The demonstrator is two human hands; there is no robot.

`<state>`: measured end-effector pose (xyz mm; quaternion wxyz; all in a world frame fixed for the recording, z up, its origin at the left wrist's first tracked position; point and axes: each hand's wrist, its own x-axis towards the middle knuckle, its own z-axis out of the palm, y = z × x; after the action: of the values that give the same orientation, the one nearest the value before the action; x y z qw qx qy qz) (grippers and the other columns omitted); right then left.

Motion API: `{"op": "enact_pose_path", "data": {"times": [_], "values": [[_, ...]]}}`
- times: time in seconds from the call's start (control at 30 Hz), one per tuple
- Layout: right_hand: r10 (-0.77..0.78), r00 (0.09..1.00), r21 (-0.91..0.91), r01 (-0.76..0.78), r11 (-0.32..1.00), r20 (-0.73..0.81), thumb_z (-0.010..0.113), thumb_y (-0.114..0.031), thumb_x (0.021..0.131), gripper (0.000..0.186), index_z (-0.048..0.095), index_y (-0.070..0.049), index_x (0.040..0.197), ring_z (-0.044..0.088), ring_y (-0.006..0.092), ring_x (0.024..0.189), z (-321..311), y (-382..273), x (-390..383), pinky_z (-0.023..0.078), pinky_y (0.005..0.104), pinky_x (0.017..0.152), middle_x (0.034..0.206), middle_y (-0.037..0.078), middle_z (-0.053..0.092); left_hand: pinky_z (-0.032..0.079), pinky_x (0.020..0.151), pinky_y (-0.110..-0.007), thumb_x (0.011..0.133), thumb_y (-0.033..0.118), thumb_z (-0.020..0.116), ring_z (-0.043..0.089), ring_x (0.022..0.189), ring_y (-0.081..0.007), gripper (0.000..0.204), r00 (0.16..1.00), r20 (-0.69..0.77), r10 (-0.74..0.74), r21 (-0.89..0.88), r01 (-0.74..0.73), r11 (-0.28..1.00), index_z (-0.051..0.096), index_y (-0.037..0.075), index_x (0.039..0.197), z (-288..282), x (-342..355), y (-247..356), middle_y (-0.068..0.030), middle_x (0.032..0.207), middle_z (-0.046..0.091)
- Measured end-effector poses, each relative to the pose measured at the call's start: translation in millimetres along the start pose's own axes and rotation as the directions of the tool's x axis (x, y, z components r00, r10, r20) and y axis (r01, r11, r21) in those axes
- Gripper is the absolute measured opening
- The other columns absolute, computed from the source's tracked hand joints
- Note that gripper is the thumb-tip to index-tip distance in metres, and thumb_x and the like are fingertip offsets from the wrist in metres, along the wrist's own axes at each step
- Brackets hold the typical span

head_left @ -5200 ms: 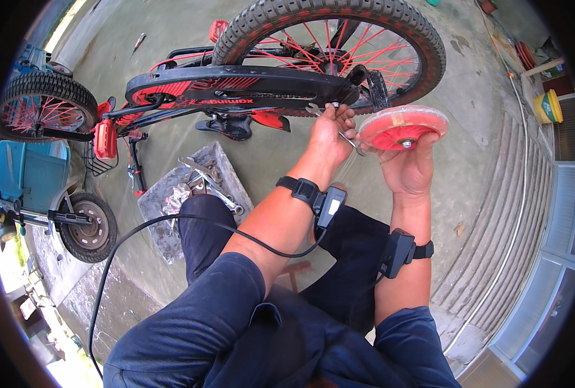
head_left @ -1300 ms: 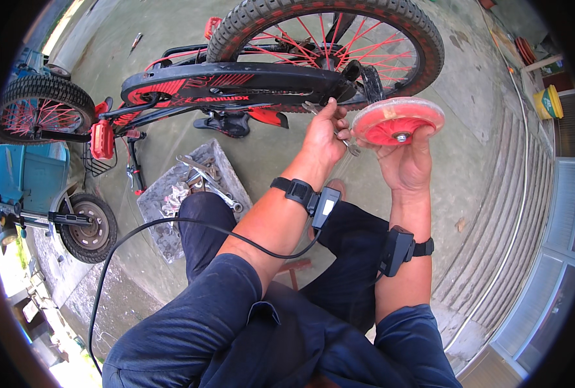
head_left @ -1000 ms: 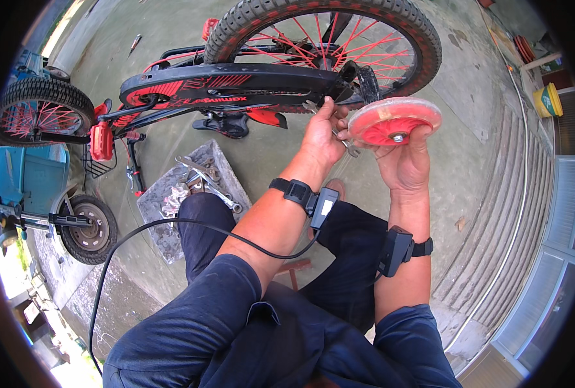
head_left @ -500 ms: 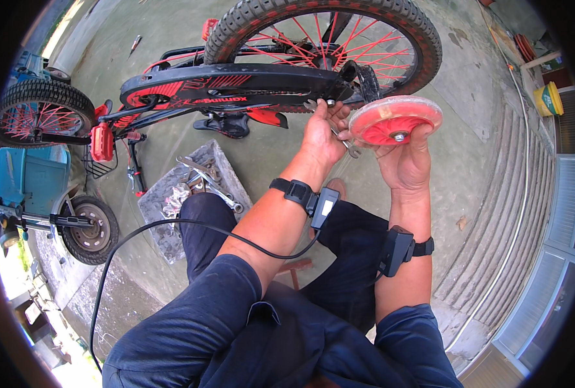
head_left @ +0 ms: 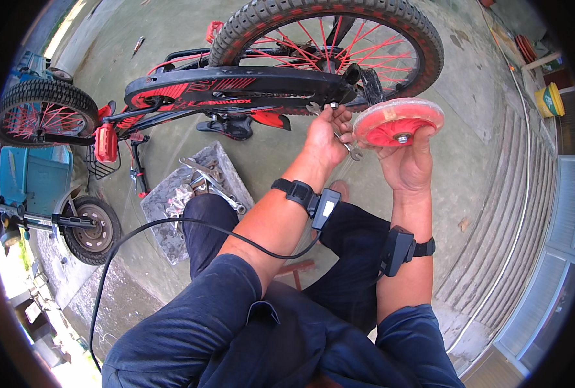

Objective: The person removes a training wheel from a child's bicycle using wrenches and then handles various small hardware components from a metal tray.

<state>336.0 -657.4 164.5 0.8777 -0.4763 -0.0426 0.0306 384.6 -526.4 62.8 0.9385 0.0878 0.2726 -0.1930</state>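
left hand (head_left: 327,138) curled round wrench (head_left: 355,154) | right hand (head_left: 407,166) clasping red wheel (head_left: 389,121) beside it | likely wheel fastening or loosening; next needs wheel steady

Left fingers (head_left: 344,118): wrench (head_left: 353,152), seemingly nut (head_left: 334,105); right fingers (head_left: 422,138): wheel (head_left: 392,123).

Wrench (head_left: 352,150) in left hand (head_left: 327,137); small wheel (head_left: 391,118) in right hand (head_left: 410,167). Bicycle (head_left: 236,86) ahead of both. Tools (head_left: 223,193) in tray (head_left: 161,226), left of left forearm (head_left: 276,216). Bucket (head_left: 549,101) far right.
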Motion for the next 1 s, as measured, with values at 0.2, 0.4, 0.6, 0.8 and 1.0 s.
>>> {"op": "enact_pose_path", "data": {"times": [0.2, 0.4, 0.6, 0.8, 1.0], "values": [[0.018, 1.0, 0.021, -0.018, 1.0, 0.016, 0.059, -0.074, 0.078, 0.086, 0.054, -0.002, 0.125, 0.069, 0.0339, 0.097, 6.7, -5.1, -2.5, 0.058, 0.0432, 0.079, 0.111, 0.015, 0.067, 0.031, 0.045, -0.024, 0.102, 0.037, 0.049, 0.045, 0.06, -0.0111, 0.028, 0.999, 0.027, 0.046, -0.003, -0.045, 0.999, 0.054, 0.011, 0.093, -4.0, 4.2, -0.5, -0.0019, 0.081, 0.058], [0.041, 0.999, -0.003, -0.041, 0.999, 0.029, 0.059, -0.074, 0.077, 0.088, 0.054, -0.001, 0.125, 0.069, 0.0351, 0.097, 4.3, -8.0, -3.8, 0.058, 0.0441, 0.08, 0.112, 0.015, 0.067, 0.031, 0.045, -0.023, 0.101, 0.038, 0.052, 0.045, 0.06, -0.0106, 0.028, 0.999, 0.023, 0.042, 0.019, -0.042, 0.999, 0.055, 0.011, 0.091, -5.0, 4.0, -3.9, -0.0014, 0.08, 0.058], [0.018, 1.0, -0.023, -0.018, 1.0, -0.005, 0.058, -0.075, 0.077, 0.091, 0.053, 0.001, 0.126, 0.069, 0.0366, 0.098, 3.4, -5.6, -3.8, 0.058, 0.0451, 0.08, 0.112, 0.017, 0.067, 0.031, 0.045, -0.023, 0.1, 0.036, 0.054, 0.045, 0.06, -0.0104, 0.026, 0.999, 0.02, 0.026, -0.028, -0.025, 0.999, 0.056, 0.011, 0.091, -5.4, 3.2, -5.2, -0.001, 0.079, 0.057], [0.015, 0.999, -0.036, -0.013, 0.999, 0.033, 0.059, -0.074, 0.077, 0.091, 0.052, 0.002, 0.126, 0.069, 0.0372, 0.098, 4.7, -5.0, -3.2, 0.058, 0.0447, 0.08, 0.112, 0.018, 0.067, 0.032, 0.045, -0.024, 0.1, 0.036, 0.055, 0.045, 0.06, -0.0108, 0.026, 0.995, 0.079, 0.061, -0.035, -0.059, 0.998, 0.057, 0.011, 0.092, -11.1, 10.9, -3.6, -0.0015, 0.08, 0.058], [0.007, 1.0, -0.046, -0.007, 0.999, 0.01, 0.058, -0.075, 0.077, 0.091, 0.053, 0.002, 0.126, 0.069, 0.0376, 0.097, 2.3, -5.8, -4.0, 0.059, 0.0434, 0.079, 0.111, 0.019, 0.067, 0.032, 0.046, -0.024, 0.099, 0.036, 0.056, 0.045, 0.06, -0.0108, 0.027, 0.999, 0.023, 0.039, -0.017, -0.038, 0.999, 0.057, 0.011, 0.09, -3.1, 2.5, -5.9, -0.0019, 0.081, 0.058]]}}
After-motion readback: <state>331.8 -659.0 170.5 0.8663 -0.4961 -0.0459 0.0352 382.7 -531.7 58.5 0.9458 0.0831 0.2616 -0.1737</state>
